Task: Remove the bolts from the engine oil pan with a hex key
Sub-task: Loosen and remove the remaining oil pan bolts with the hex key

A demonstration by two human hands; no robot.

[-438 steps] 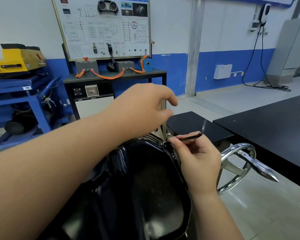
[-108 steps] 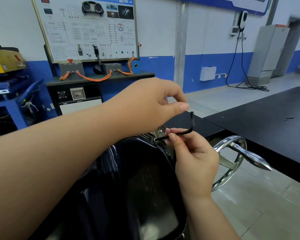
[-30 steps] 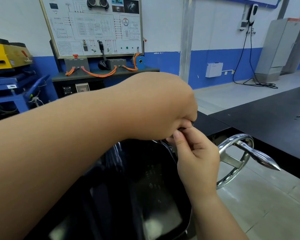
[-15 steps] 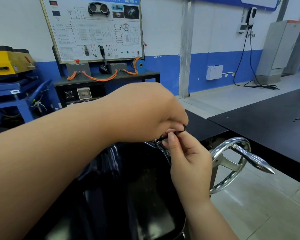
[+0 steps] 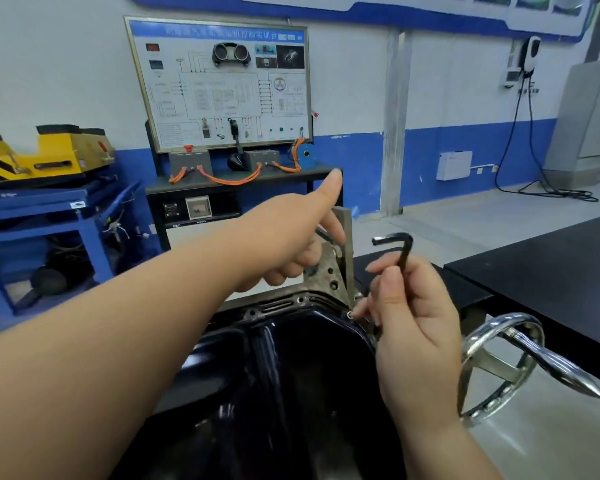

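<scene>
The glossy black engine oil pan fills the lower middle, its bolted flange at the far edge. My right hand grips a black L-shaped hex key upright, short arm on top pointing left, clear of the pan. Its lower fingertips touch a bolt at the flange's far right corner. My left hand hovers above the flange with the index finger stretched out and the other fingers curled. A thin dark bit shows by those fingers; I cannot tell whether it is held.
A chrome handwheel with a pointed handle juts out right of the pan. A black table stands at the right. Behind are a wiring training board on a stand and a blue rack with yellow equipment.
Half a second ago both hands pinched the hex key at the flange corner. Now my left hand has let go and lifted away, and my right hand holds the key upright off the bolt.
</scene>
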